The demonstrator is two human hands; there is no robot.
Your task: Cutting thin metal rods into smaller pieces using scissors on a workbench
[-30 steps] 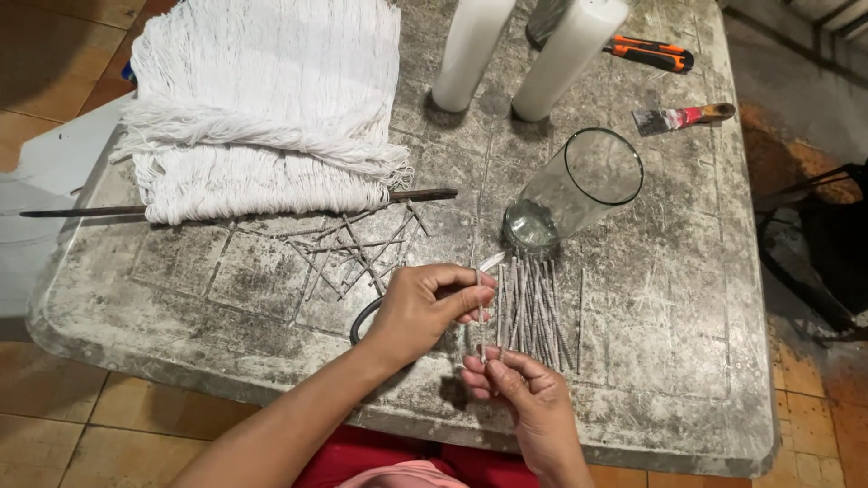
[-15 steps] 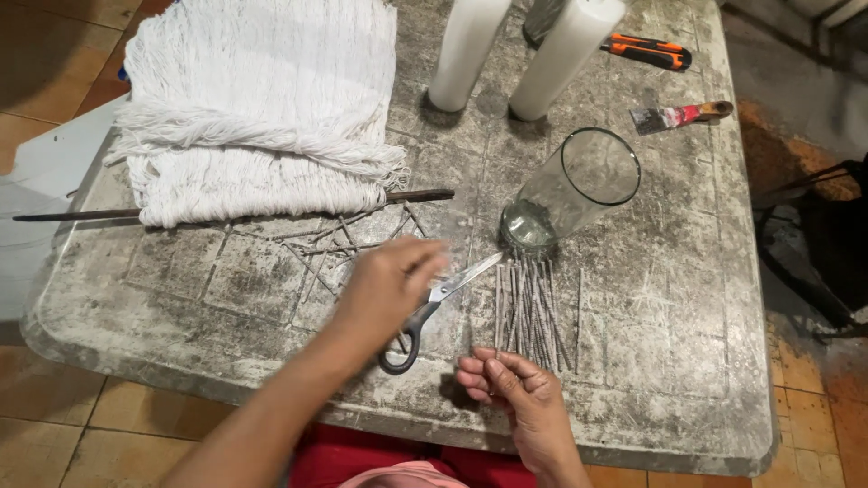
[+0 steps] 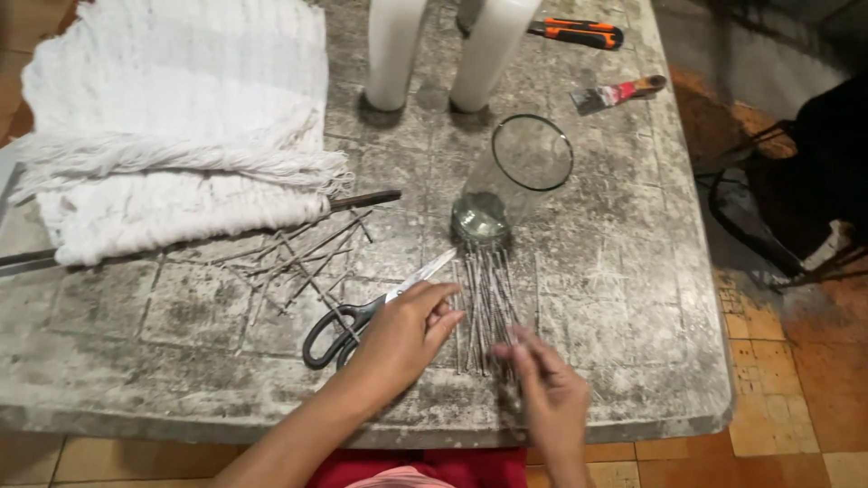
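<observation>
My left hand point(image 3: 402, 339) rests on the stone table point(image 3: 633, 271), its palm against the black handles of a pair of scissors point(image 3: 348, 325) that lie flat. Its fingers are loosely spread toward a row of thin grey sticks point(image 3: 484, 294). My right hand point(image 3: 542, 389) is blurred, with its fingertips at the near right end of that row. Whether it pinches a stick is unclear. At the far end of the row, a clear glass jar point(image 3: 515, 176) lies tilted on its side.
More thin sticks point(image 3: 298, 258) are scattered left of the scissors, below a dark metal rod point(image 3: 362, 199). A white fringed cloth point(image 3: 172, 136) covers the far left. Two white candles point(image 3: 393, 54) stand at the back, beside an orange box cutter point(image 3: 579, 32) and a small paintbrush point(image 3: 619, 90).
My left hand came down from in front of me and set the scissors on the table. My right hand moved up and right onto the near end of the stick row.
</observation>
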